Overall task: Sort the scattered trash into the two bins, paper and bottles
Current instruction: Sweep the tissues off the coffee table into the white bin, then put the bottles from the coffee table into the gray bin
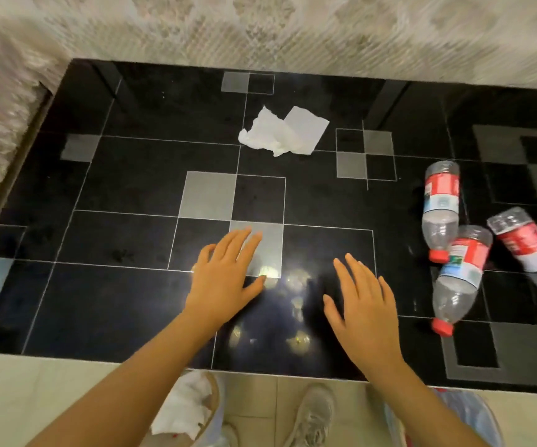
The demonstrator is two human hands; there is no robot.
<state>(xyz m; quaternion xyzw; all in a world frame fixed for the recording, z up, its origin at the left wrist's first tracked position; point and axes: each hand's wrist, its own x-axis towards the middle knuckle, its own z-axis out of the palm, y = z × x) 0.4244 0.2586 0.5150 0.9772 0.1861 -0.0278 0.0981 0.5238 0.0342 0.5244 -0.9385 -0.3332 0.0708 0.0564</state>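
Observation:
A crumpled white paper tissue [283,133] lies on the far middle of the black glass table [131,195]. Three clear plastic bottles with red labels and red caps lie on their sides at the right: one [440,208], a second [460,275] below it, a third [531,250] at the frame's edge. My left hand [225,279] and my right hand [364,304] hover flat over the table's near middle, fingers straight, holding nothing. On the floor below, a bin with white paper [189,411] stands at the left and a blue-lined bin [460,417] at the right, partly hidden by my arms.
A patterned cream sofa cover [260,30] borders the table at the back and left. A cardboard edge [12,175] runs along the left side. My grey shoe [312,414] stands on the tiled floor between the bins.

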